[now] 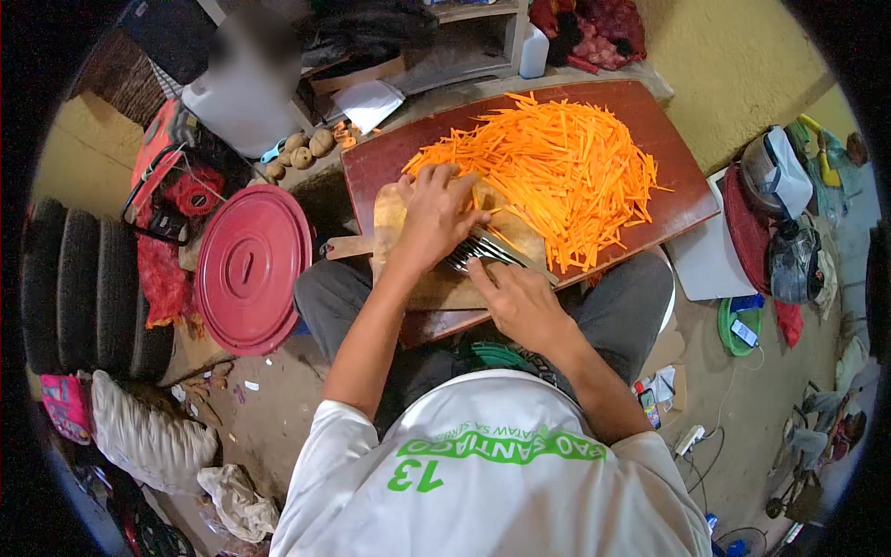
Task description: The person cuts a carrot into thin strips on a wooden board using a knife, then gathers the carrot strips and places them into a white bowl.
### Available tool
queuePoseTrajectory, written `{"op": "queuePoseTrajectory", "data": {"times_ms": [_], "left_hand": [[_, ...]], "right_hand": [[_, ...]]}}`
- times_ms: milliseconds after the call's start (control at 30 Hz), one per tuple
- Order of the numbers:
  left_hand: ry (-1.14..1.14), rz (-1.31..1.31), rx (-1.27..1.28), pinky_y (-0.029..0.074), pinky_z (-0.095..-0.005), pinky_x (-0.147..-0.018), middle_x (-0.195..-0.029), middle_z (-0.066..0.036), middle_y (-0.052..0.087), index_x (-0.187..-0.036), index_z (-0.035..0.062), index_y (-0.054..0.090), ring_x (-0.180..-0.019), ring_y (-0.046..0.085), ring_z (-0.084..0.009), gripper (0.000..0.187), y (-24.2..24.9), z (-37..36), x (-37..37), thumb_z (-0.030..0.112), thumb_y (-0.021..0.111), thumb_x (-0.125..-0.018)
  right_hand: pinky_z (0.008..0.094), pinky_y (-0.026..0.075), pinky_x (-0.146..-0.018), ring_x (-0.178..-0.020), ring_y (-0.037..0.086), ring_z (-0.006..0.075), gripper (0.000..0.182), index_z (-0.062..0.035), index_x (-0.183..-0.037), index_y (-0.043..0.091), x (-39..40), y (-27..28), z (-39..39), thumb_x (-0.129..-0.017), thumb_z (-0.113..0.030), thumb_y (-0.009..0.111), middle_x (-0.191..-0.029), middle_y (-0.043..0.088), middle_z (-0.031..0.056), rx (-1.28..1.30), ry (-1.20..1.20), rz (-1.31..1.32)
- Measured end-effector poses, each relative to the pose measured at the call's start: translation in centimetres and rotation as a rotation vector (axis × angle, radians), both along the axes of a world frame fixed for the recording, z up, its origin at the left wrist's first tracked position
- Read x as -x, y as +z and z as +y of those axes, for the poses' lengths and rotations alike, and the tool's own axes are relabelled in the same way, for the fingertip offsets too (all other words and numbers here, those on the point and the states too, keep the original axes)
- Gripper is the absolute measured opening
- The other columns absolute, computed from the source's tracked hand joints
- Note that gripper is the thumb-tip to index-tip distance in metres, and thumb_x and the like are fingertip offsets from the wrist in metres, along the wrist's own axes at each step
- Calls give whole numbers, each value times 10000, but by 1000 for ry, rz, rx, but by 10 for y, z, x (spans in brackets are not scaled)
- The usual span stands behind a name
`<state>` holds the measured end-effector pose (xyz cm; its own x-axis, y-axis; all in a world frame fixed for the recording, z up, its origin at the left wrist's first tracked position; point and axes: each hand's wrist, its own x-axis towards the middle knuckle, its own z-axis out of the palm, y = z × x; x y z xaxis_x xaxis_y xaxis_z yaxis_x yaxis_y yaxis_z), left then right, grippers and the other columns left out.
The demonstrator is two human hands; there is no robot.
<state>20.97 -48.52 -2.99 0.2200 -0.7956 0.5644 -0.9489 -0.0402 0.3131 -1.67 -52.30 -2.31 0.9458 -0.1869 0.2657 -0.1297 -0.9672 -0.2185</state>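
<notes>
A large heap of orange carrot strips [575, 176] covers much of the dark red table [664, 116]. In front of it lies a worn wooden cutting board [445, 292]. My left hand [436, 218] is over the board, its fingers spread beside the heap. My right hand [520, 302] is at the board's right part, fingertips on a shiny metal blade [487, 249] that lies between the two hands. A wooden handle [349, 247] sticks out past the board's left edge. What is under my left palm is hidden.
A red round lid [253, 269] stands left of my knee. Round brown tubers [302, 156] and a white paper [369, 104] lie behind the table's left corner. Tires [79, 288] stand far left. A white container [715, 251] and a green basket [739, 327] are at right.
</notes>
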Motion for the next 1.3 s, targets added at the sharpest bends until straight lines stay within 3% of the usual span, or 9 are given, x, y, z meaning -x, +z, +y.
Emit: {"op": "queuePoseTrajectory", "data": {"times_ms": [300, 500, 633, 767, 800, 867, 1000, 1100, 1300], "left_hand": [[162, -147, -173, 334, -605, -1051, -1280, -136, 630, -1261, 116, 750, -1259, 546, -361, 413, -19, 22, -32, 169, 831, -859], [129, 61, 104, 369, -554, -1056, -1129, -103, 690, -1247, 101, 744, -1150, 629, -309, 381, -39, 40, -23, 69, 783, -869], [230, 123, 169, 399, -529, -1039, -1052, -93, 747, -1241, 68, 753, -1060, 684, -305, 421, -38, 81, -23, -27, 722, -833], [390, 94, 235, 410, -479, -1027, -1033, -93, 741, -1270, 64, 759, -1034, 689, -301, 533, -33, 139, -40, -97, 641, -776], [450, 117, 180, 414, -472, -1027, -1042, -96, 746, -1272, 63, 758, -1038, 692, -301, 534, -33, 155, -42, -98, 640, -777], [568, 164, 70, 421, -459, -1026, -1060, -103, 754, -1276, 60, 758, -1044, 697, -301, 536, -34, 189, -44, -99, 639, -778], [529, 206, 211, 425, -447, -1052, -1125, -119, 763, -1236, 62, 767, -1080, 704, -305, 391, -57, 214, -54, -28, 738, -856], [572, 87, 76, 415, -465, -1056, -1139, -91, 755, -1179, 65, 778, -1139, 677, -295, 316, -42, 204, -41, 49, 805, -865], [567, 47, -46, 402, -487, -1031, -1088, -66, 764, -1062, 75, 814, -1142, 654, -295, 224, -38, 196, -42, 171, 838, -861]], "right_hand": [[455, 596, -762, -897, 718, 337, 493, 26, -1426, 614, 17, 2, 4, -950, -103, 616, -1054, 698, 166, 17, 39, 10], [485, 542, -828, -999, 653, 368, 385, -81, -1321, 671, 2, 12, -4, -951, -148, 752, -1145, 662, 150, -26, -80, -39], [500, 546, -861, -1021, 656, 391, 341, -69, -1258, 697, 7, 29, -15, -952, -197, 777, -1152, 675, 160, -103, -104, -83], [509, 544, -1007, -1177, 676, 422, 378, -56, -1338, 713, 59, 7, -60, -1009, -241, 729, -1241, 722, 235, 148, -274, -187], [522, 519, -1090, -1274, 648, 458, 421, -36, -1389, 699, 81, 3, -74, -1017, -231, 732, -1373, 684, 274, 18, -412, -164], [542, 475, -1150, -1369, 589, 480, 517, -33, -1489, 623, 122, -11, -104, -1015, -207, 730, -1487, 614, 292, 109, -542, -147], [584, 378, -1212, -1448, 502, 502, 602, -73, -1570, 559, 184, -53, -135, -1021, -250, 733, -1554, 557, 292, 82, -782, 20], [587, 366, -1218, -1458, 497, 502, 602, -76, -1562, 579, 192, -74, -144, -1021, -293, 731, -1571, 555, 286, 194, -823, 132], [559, 345, -1244, -1478, 507, 449, 578, -78, -1514, 637, 206, -86, -166, -1025, -379, 708, -1615, 534, 275, -8, -723, -25]]}}
